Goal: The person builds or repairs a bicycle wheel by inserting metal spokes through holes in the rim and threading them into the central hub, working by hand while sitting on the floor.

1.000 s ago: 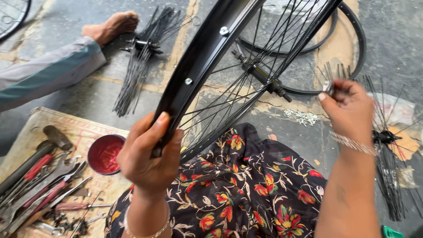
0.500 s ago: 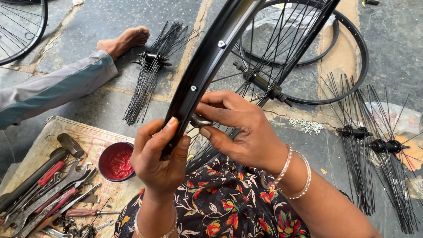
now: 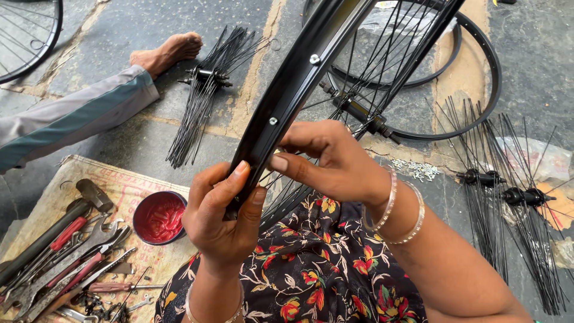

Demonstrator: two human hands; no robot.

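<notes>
A black bicycle wheel rim (image 3: 299, 78) with thin spokes and a hub (image 3: 359, 113) stands tilted across my lap. My left hand (image 3: 221, 221) grips the rim's lower part from the outside. My right hand (image 3: 329, 161) reaches in from the right, its thumb and fingers pinched together against the rim's inner side close to the left hand. Whether a small part is between those fingertips is hidden. Bangles circle my right wrist.
A red bowl of grease (image 3: 158, 216) and several hand tools (image 3: 60, 251) lie on a sack at the lower left. Spoked hubs (image 3: 206, 78) (image 3: 502, 191) lie on the floor. Small nipples (image 3: 418, 170) are scattered nearby. Another person's leg and bare foot (image 3: 167, 54) stretch in from the left.
My right hand came in from the far right, where it was by the loose spokes, to the rim next to my left hand. The left hand kept its grip.
</notes>
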